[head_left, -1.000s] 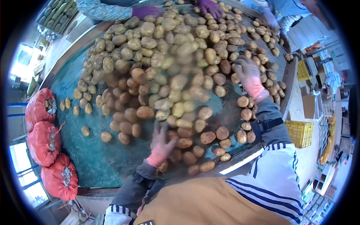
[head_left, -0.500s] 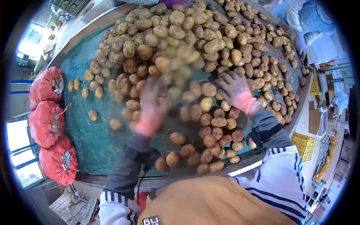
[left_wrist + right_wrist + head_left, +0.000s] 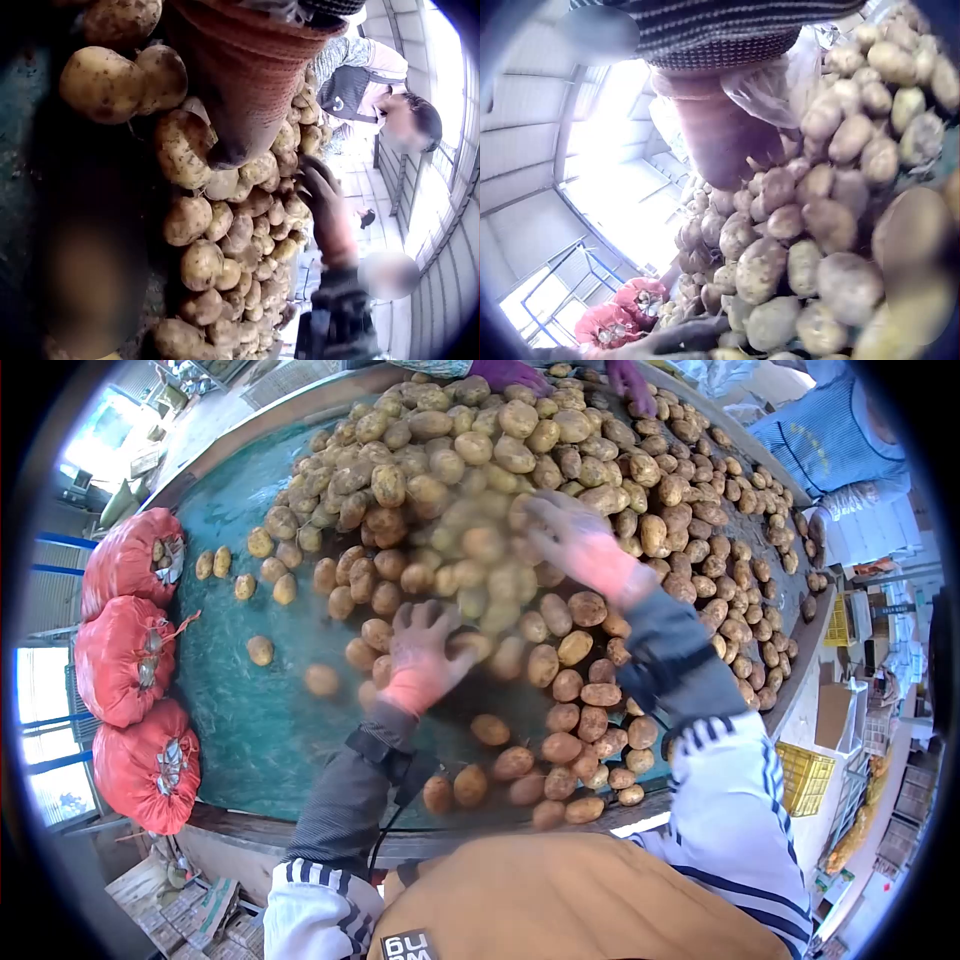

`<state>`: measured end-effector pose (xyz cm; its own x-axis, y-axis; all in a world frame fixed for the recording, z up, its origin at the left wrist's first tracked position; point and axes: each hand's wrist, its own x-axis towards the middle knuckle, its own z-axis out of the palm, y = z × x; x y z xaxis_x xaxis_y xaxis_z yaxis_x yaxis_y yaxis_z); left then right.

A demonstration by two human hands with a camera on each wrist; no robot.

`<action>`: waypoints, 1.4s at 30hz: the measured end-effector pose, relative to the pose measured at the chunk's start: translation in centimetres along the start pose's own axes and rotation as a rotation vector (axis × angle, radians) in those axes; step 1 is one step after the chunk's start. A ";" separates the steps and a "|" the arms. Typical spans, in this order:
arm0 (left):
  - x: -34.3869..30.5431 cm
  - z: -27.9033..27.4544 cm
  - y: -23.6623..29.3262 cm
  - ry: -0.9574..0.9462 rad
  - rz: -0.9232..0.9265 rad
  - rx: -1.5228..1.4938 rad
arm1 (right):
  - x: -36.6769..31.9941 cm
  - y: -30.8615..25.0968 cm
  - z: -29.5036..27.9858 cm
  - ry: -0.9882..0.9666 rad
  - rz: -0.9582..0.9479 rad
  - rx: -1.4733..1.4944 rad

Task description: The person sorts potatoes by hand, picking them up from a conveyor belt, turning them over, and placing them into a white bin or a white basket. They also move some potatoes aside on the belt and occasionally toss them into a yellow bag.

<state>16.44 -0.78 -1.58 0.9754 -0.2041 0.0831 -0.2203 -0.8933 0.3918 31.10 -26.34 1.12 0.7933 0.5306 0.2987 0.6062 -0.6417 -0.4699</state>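
Potatoes [image 3: 515, 455] lie heaped on a green-topped table [image 3: 235, 730]. My left hand [image 3: 425, 660], in a pink and grey glove, spreads its fingers against potatoes near the heap's lower edge. Farther up, my right hand [image 3: 585, 550] reaches over the middle of the heap, fingers extended onto potatoes partly blurred in the view. The left wrist view shows the left glove [image 3: 244, 82] beside potatoes [image 3: 184, 150], and the right hand [image 3: 330, 214] beyond. In the right wrist view the right glove [image 3: 727, 135] is over potatoes [image 3: 761, 266]; its fingertips are hidden.
Three red net sacks [image 3: 125, 660] stand along the table's left edge. Purple-gloved hands [image 3: 510, 374] of another person touch the heap's far side. Someone in blue [image 3: 835, 435] is at the far right. A yellow crate [image 3: 803, 778] sits right of the table.
My right hand has moved left over the heap from its right side. My left hand has moved away from my body, its fingers now spread. Several potatoes near the front edge have shifted.
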 end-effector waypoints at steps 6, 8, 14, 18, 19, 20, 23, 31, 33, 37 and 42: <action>-7.4 1.4 3.2 -0.091 0.047 -0.226 | 0.5 -0.1 5.8 -0.053 0.135 -0.163; -9.9 1.6 4.6 -0.228 -0.002 -0.282 | -3.8 -1.3 5.6 -0.027 0.104 -0.128; -12.1 3.4 4.0 -0.257 0.000 -0.729 | -10.8 -8.6 -0.1 -0.118 0.769 1.530; -11.1 -0.2 5.1 -0.399 -0.260 -1.147 | -13.8 -11.2 0.0 -0.017 0.647 2.024; -10.9 -1.2 5.7 -0.383 -0.293 -1.181 | -14.1 -12.3 -0.4 0.001 0.641 2.063; -10.8 -1.6 5.7 -0.456 -0.307 -1.190 | -14.2 -13.6 -1.1 0.043 0.710 2.030; -10.8 -2.2 7.2 -0.269 -0.207 -1.538 | -14.1 -16.7 -2.0 -0.040 0.477 1.921; -13.6 -5.0 7.9 -0.341 -0.353 -1.709 | -15.3 -20.2 1.3 0.003 0.594 2.013; -13.6 -6.3 8.8 -0.296 -0.410 -1.683 | -15.6 -20.3 1.7 0.030 0.562 2.020; -13.3 -6.2 8.8 -0.233 -0.314 -1.649 | -15.9 -20.4 1.8 0.048 0.504 2.054; -12.6 -5.8 8.4 -0.174 -0.286 -1.534 | -16.0 -20.6 0.9 0.039 0.217 1.537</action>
<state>2.34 -3.36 5.94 0.9457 -0.2446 -0.2140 0.2858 0.3128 0.9058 5.90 -21.12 5.27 0.8706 0.4763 0.1235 -0.1377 0.4768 -0.8682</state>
